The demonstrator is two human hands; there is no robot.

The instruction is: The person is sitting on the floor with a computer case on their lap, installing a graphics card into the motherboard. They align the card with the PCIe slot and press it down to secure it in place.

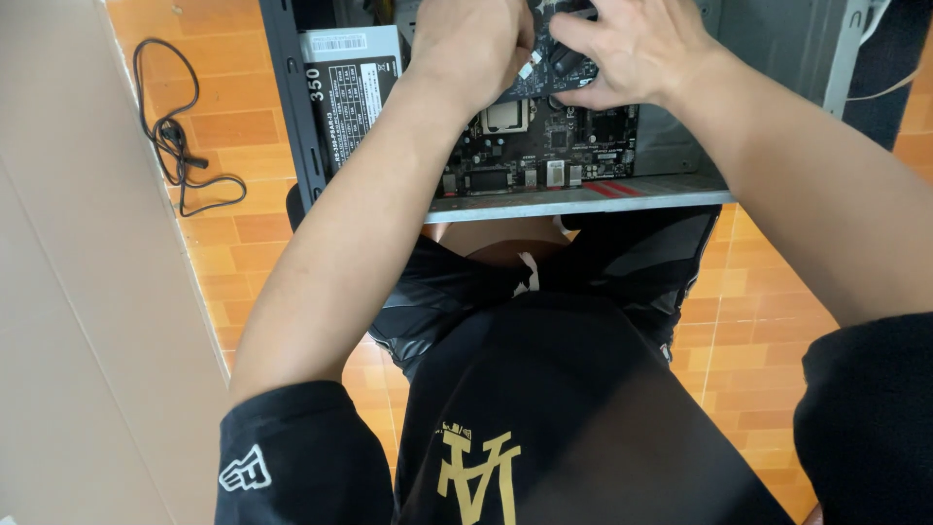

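Orange floor tiles [233,107] are showing on the far left, where a thin black cable [175,136] is lying coiled beside a large tan cardboard sheet [68,292]. Moving right, we are looking into an open grey metal computer case [583,199] with a grey box-shaped power supply [355,83] at its left end. Our left hand [471,44] is curling down onto the dark green-black motherboard [544,146], fingers bent and close together; we cannot tell whether it is gripping anything. Our right hand [637,49] is pressing nearby, fingers spread over a black part at the board's far edge.

We are judging the board as already seated in the case, its square processor socket [507,117] bare, so fitting seems only partly done. What lies under both hands is hidden, and the case's far end is cut off.
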